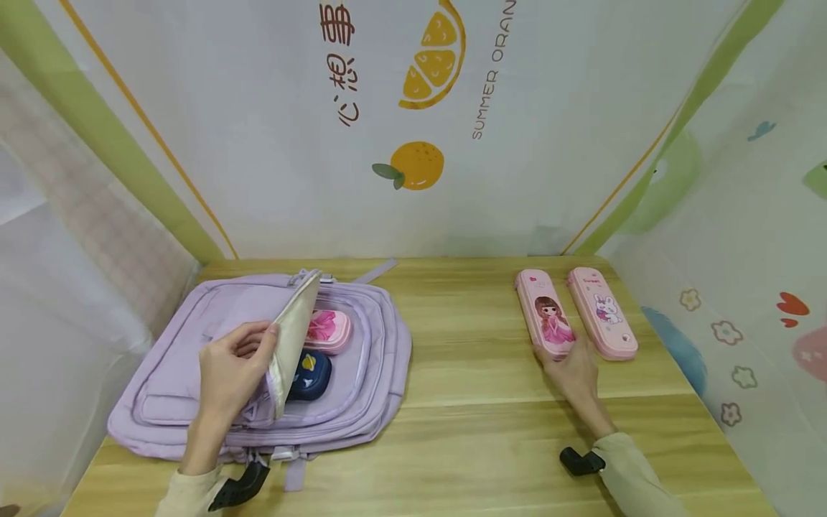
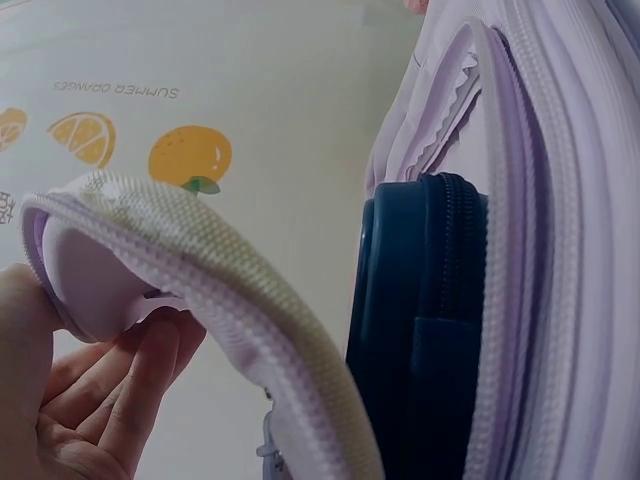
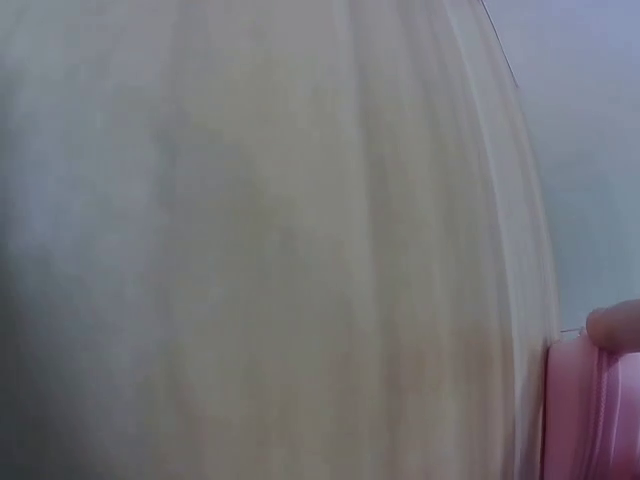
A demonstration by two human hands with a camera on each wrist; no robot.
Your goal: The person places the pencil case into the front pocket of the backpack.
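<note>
A lilac backpack (image 1: 168,323) lies on the table at the left. My left hand (image 1: 232,370) pinches the edge of its unzipped pocket flap (image 1: 296,337) and holds it raised, pale lining showing. Inside the pocket are a pink pencil case (image 1: 331,332) and a dark blue pencil case (image 2: 395,330) with a planet picture. At the right, my right hand (image 1: 573,370) grips the near end of another pink pencil case (image 1: 539,305), printed with a girl in a pink dress. A fingertip lies on that case's side in the right wrist view.
Close to the right of the held case lies a pink pencil case with a rabbit (image 1: 604,312). Wood-grain table (image 1: 465,402) stretches between backpack and cases. Printed curtains (image 1: 291,179) stand along the back and both sides. Straps stick out from the backpack.
</note>
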